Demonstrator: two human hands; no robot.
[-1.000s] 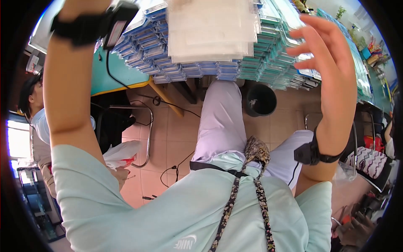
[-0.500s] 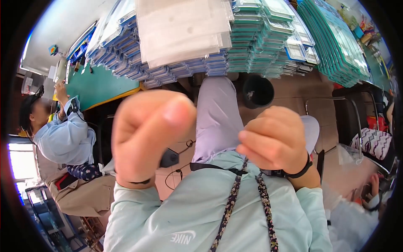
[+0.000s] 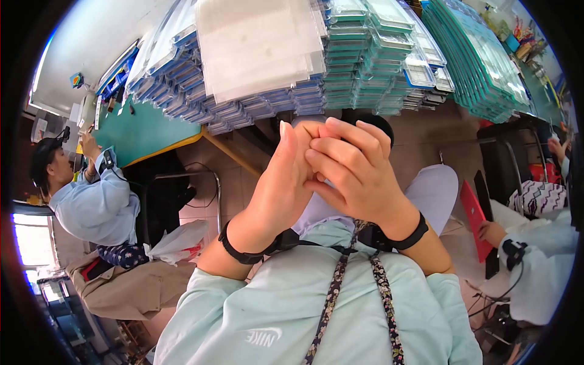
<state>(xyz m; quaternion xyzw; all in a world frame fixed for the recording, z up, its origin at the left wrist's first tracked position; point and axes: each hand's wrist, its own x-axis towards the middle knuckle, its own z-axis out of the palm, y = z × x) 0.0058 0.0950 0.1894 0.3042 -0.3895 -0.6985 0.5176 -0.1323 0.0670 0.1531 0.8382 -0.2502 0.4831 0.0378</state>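
Your left hand (image 3: 281, 176), thumb raised, meets your half-curled right hand (image 3: 359, 173) mid-frame, any hold between them hidden, with translucent sheets (image 3: 258, 45) at upper centre, nearer the left.

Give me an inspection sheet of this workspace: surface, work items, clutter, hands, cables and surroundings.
Surface: yellow-edged green tabletop at left.
Work items: stacked blue-edged cases and teal-edged cases; translucent sheets over the blue-edged ones.
Clutter: white plastic bag, lower left.
Grip: left hand and right hand touching; anything between them is hidden.
Cables: dark cable, lower right.
Surroundings: co-worker at left; another person's hand at a red panel, right.
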